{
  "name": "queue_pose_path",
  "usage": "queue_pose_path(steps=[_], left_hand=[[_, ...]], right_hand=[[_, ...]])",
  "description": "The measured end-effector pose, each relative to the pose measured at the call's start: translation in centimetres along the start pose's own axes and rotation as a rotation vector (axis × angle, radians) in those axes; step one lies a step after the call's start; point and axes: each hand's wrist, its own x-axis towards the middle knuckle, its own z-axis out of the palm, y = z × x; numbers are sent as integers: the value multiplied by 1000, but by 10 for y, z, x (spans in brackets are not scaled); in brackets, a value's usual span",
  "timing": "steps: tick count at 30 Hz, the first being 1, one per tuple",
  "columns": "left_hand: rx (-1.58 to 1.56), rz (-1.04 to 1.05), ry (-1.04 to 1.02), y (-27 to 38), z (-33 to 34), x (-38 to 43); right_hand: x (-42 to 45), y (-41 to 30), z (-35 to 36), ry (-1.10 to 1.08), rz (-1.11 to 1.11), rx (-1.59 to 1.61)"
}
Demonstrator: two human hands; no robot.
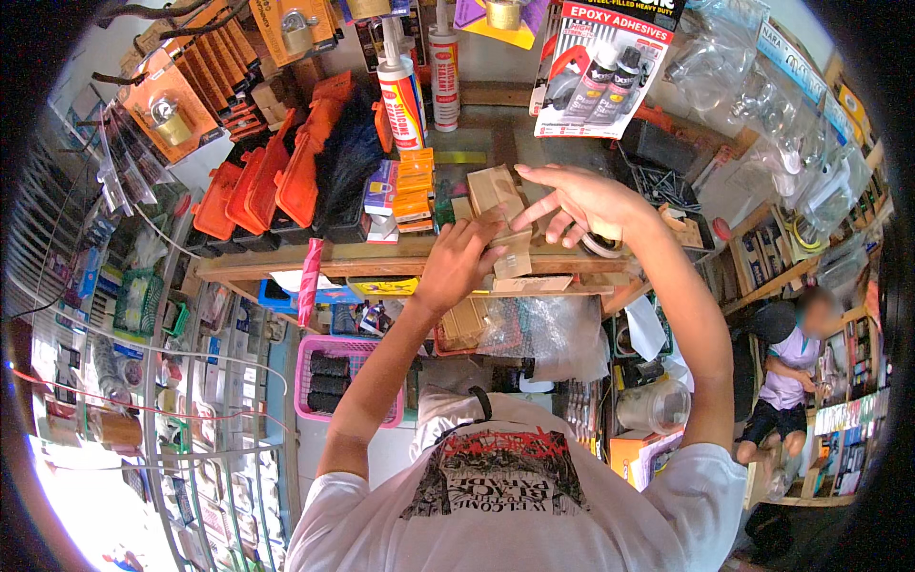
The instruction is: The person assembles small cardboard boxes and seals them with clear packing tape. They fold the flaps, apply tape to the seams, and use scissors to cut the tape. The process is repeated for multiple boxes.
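My left hand (pixel 465 257) is at the front of the glass-topped counter (pixel 472 121), its fingers and thumb on a brown paper or cardboard packet (pixel 513 259). The packet's lower end hangs over the counter's wooden front edge. Behind it lies a larger tan cardboard piece (pixel 493 187), partly covered by my fingers. Spread-fingered, my right hand (pixel 582 204) hovers over the right side of the packet and holds nothing. Its index fingertip is at the packet; whether it touches cannot be told. A tape roll (pixel 600 245) lies partly hidden below my right wrist.
Small orange boxes (pixel 414 189), silicone sealant tubes (pixel 400 100) and open orange-lidded cases (pixel 286 186) stand left. An epoxy adhesive pack (pixel 604 71) hangs above. Screws fill a black bin (pixel 658 186) at right. A pink basket (pixel 304 379) stands below; another person (pixel 783 379) sits far right.
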Motion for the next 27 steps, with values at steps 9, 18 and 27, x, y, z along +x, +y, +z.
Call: queue_pose_path(steps=[9,18,27], left_hand=[[37,42,3,1,-3,2],[-7,13,0,3,-4,2],[-66,-3,2,1,-2,2]], right_hand=[[3,-8,10,139,-6,-136],[3,-31,12,47,86,-236],[-5,-43,9,170,80,-356]])
